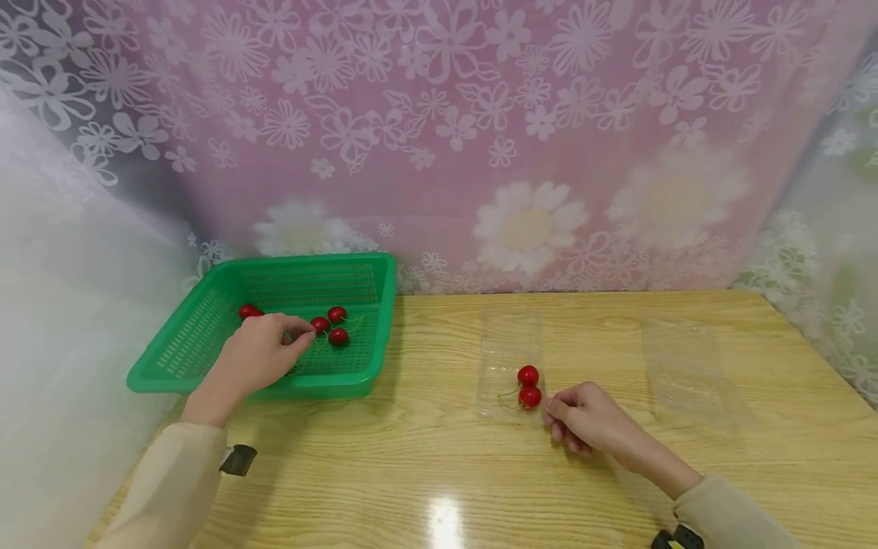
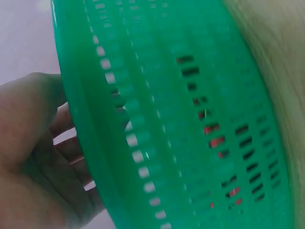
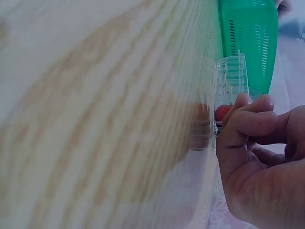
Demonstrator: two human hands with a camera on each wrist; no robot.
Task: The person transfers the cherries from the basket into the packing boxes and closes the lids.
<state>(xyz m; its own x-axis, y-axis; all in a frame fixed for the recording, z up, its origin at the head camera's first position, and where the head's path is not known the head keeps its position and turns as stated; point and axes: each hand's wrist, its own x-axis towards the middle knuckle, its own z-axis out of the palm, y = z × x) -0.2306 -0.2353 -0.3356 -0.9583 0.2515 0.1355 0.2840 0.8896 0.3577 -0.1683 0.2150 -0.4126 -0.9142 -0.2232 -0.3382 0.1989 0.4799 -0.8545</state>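
Observation:
In the head view my left hand (image 1: 257, 354) reaches over the near side of a green plastic basket (image 1: 387, 320). Its thumb and index finger pinch at a red cherry (image 1: 320, 325) with a thin green stem; the exact contact is small to see. The basket wall hides those fingertips in the left wrist view. On the table, my right hand (image 1: 593, 423) pinches the right edge of a clear plastic box (image 1: 509, 335). Two red cherries (image 1: 529, 386) lie in the box, stems pointing left. In the right wrist view, curled fingers (image 3: 248, 121) sit against the box's edge.
More cherries (image 1: 338, 337) lie in the basket, some to the right of the left hand and some at its far left. Another clear plastic piece (image 1: 693, 370) lies on the wooden table (image 1: 384, 465) at right. A flowered curtain (image 1: 439, 152) hangs behind.

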